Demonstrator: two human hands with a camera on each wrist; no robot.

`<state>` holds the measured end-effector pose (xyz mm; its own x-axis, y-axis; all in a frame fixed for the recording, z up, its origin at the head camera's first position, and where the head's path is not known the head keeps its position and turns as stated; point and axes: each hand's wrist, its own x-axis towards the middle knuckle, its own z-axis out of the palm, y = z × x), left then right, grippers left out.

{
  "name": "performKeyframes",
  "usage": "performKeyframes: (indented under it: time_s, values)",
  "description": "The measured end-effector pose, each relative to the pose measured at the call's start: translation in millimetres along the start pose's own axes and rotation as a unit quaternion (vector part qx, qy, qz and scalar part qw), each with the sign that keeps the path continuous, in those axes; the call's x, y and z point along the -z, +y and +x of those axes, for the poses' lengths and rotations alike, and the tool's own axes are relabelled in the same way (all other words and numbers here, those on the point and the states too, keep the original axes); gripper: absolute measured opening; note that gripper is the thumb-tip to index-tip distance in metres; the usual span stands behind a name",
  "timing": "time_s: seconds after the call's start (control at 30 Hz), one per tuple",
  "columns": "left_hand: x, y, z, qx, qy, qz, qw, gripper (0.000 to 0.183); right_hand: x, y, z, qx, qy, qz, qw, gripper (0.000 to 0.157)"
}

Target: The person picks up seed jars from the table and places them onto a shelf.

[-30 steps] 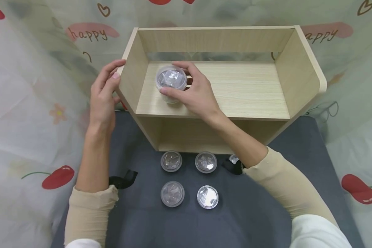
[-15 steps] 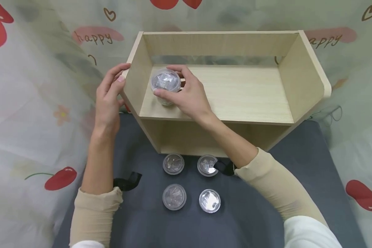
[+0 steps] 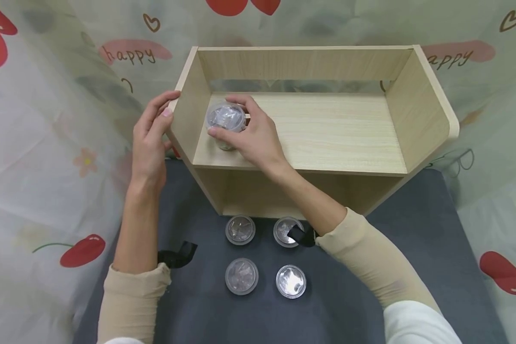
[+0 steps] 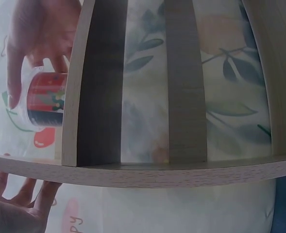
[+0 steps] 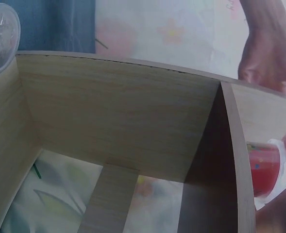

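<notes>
In the head view my right hand grips a clear round jar with silvery packets showing through its lid, thumb in front and fingers behind. The jar stands upright close over the upper board at the left end of a pale wooden shelf unit. Both wrist views show a red label on the jar, with green print. My left hand has its fingertips against the outer side of the left panel, near its front edge. From the left wrist view, the left hand's fingers reach that panel from outside.
Several similar jars stand on the dark grey tablecloth before the unit. A black strap hangs from the right sleeve, overlapping one of them. Behind the unit hangs a printed curtain. The lower compartment opens toward me.
My right hand has carried the jar left along the upper board, nearer the left panel. The left hand keeps its place on the panel while the head view has shifted slightly.
</notes>
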<state>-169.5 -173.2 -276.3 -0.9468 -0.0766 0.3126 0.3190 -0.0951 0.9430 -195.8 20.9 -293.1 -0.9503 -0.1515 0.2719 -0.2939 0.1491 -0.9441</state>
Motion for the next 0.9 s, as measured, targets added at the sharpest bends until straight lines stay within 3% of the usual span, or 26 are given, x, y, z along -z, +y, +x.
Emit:
performKeyframes:
  time_s: [0.63,0.9]
  values:
    - [-0.8,-1.0,-0.4,-0.005,-0.003,0.005,1.0000,0.032,-7.4,0.1,2.3,-0.011,0.013,-0.052,0.999,0.070]
    - [-1.1,-1.5,-0.8,-0.010,-0.004,0.014,0.9999,0.033,-7.7,-0.9,3.1,-0.017,-0.003,-0.079,0.997,0.069]
